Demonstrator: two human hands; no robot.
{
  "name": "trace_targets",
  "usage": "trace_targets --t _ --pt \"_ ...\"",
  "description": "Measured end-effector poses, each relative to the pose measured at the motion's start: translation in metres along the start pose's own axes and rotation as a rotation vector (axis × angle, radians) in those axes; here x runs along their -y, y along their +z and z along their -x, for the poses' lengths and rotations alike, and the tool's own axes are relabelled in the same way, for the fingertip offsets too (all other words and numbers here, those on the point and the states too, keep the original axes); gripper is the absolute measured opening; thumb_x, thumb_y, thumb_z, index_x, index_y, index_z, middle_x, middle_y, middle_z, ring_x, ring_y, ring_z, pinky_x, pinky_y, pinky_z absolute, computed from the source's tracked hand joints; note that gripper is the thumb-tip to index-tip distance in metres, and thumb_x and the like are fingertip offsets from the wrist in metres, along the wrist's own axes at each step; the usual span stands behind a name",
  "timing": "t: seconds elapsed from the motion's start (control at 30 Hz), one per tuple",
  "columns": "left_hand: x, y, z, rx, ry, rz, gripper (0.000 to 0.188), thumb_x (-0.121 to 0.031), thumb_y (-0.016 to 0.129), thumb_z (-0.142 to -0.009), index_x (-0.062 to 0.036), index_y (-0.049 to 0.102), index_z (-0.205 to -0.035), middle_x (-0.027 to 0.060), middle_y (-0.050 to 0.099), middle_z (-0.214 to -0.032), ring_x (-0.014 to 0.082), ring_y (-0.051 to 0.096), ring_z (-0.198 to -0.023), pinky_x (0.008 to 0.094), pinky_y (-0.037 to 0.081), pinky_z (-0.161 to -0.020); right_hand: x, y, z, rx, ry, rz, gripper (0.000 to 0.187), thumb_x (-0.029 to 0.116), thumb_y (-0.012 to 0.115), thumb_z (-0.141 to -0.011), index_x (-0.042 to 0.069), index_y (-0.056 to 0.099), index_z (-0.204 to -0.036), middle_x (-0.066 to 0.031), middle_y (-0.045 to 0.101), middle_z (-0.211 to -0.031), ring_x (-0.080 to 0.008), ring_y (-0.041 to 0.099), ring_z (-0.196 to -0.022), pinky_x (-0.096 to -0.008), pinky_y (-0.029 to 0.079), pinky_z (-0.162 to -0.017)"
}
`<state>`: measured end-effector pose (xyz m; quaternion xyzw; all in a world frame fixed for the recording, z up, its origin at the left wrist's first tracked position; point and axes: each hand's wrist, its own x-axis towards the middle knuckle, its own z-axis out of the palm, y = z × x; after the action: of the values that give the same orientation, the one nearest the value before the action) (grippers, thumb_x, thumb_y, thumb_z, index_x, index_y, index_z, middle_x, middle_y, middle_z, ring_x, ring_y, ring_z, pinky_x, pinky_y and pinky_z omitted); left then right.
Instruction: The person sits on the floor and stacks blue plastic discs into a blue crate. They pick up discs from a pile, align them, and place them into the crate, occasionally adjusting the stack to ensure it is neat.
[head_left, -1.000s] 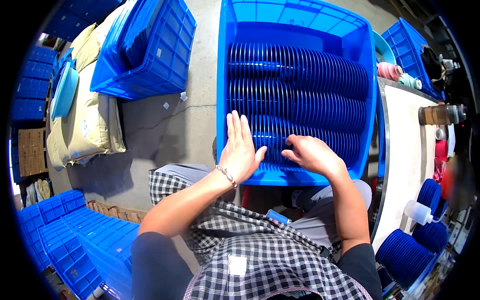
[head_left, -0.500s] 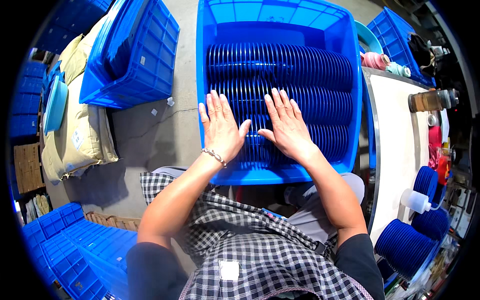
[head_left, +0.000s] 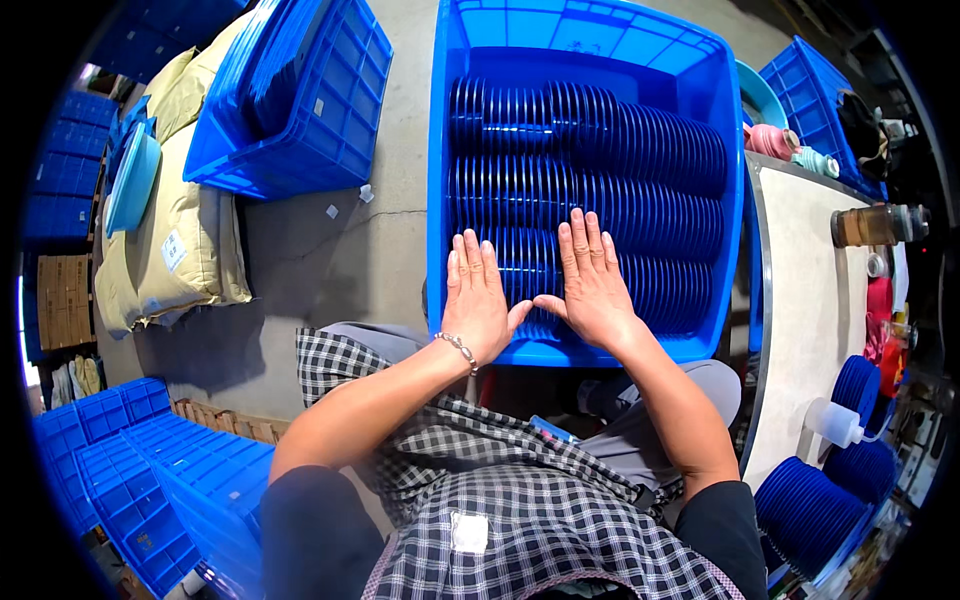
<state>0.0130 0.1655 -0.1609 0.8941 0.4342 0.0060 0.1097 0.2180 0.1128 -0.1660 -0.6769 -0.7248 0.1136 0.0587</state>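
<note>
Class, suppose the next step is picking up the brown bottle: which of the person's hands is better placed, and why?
Likely the right hand: open, and nearer the bottle and table. The left hand, also open, lies farther away, toward the left of the discs.

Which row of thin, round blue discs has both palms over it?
The nearest row; the middle row and far row lie beyond the left palm and right palm.

Left hand [head_left: 479, 308], right hand [head_left: 597, 298] flat over blue discs [head_left: 645, 205]; bin [head_left: 665, 349] around
</note>
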Motion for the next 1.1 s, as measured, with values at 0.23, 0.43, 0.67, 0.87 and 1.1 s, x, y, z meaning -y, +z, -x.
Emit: trace_targets --t 0.23,0.43,0.67,0.87,1.1 --pt "-0.005 -0.027 -0.03 -0.144 -0.055 -0.02 0.098 -0.053 0.061 -0.097 0.0175 0.024 -0.155 0.0389 0.013 -0.164 0.047 0.006 -0.158 0.0591 -0.001 -0.126 0.001 0.002 -0.012 -0.05 0.039 0.031 0.122 0.064 0.071 -0.085 -0.005 0.008 -0.163 -0.0256 0.002 -0.171 -0.0397 -0.003 -0.16 -0.0527 0.005 -0.129" --pt "0.01 -0.018 -0.051 -0.124 -0.066 -0.074 0.097 -0.054 0.056 -0.099 0.0181 0.022 -0.155 0.0381 0.019 -0.164 0.0471 0.011 -0.157 0.0528 0.003 -0.128 0.002 0.0 -0.014 -0.057 0.039 0.038 0.122 0.063 0.073 -0.084 -0.005 0.008 -0.163 -0.0259 0.002 -0.171 -0.0402 0.0 -0.16 -0.0517 0.007 -0.129" --pt "0.01 -0.011 -0.051 -0.151 -0.039 0.034 0.1 -0.052 0.06 -0.098 0.0178 0.018 -0.156 0.0378 0.014 -0.165 0.0472 0.008 -0.157 0.0511 0.004 -0.128 0.002 -0.005 -0.021 -0.038 0.06 0.054 0.12 0.061 0.071 -0.086 -0.005 0.008 -0.163 -0.0262 0.002 -0.171 -0.0407 0.0 -0.16 -0.0518 0.007 -0.129" --pt "0.029 -0.019 -0.076 -0.211 0.003 0.037 0.097 -0.052 0.06 -0.098 0.0185 0.022 -0.154 0.04 0.021 -0.162 0.0493 0.015 -0.155 0.0522 0.008 -0.128 -0.002 -0.009 -0.032 -0.101 0.027 0.093 0.114 0.06 0.069 -0.089 -0.006 0.011 -0.163 -0.0267 0.007 -0.171 -0.0401 0.004 -0.16 -0.0522 0.011 -0.128" --pt "0.01 -0.002 -0.011 -0.058 -0.021 0.136 0.103 -0.053 0.065 -0.095 0.0166 0.019 -0.156 0.0413 0.012 -0.163 0.0515 0.01 -0.155 0.0541 0.011 -0.127 0.015 -0.007 -0.003 0.03 0.059 0.052 0.119 0.065 0.068 -0.087 -0.01 0.013 -0.161 -0.0294 0.001 -0.17 -0.0424 0.0 -0.16 -0.0529 0.011 -0.128"
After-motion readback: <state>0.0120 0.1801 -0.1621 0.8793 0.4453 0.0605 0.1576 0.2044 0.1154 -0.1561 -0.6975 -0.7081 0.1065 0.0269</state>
